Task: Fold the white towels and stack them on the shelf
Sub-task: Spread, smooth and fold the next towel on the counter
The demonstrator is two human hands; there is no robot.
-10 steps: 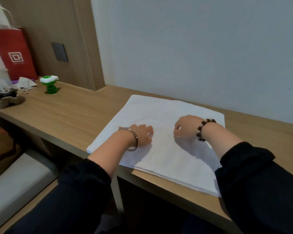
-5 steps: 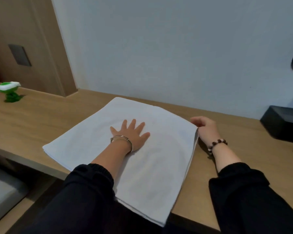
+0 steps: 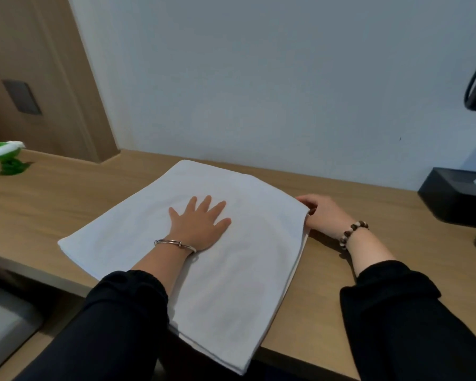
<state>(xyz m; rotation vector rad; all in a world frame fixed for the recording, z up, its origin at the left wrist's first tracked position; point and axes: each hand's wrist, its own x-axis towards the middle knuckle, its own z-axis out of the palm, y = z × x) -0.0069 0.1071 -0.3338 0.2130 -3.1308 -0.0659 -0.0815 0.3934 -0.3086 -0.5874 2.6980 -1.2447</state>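
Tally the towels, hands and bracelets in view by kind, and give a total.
Towels: 1, the white towel
Hands: 2, left hand and right hand
Bracelets: 2, metal bangle and bead bracelet
Total: 5

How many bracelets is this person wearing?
2. A thin metal bangle on the left wrist, over the white towel; a beaded bracelet on the right wrist, beside the towel. The black sleeves could hide more.
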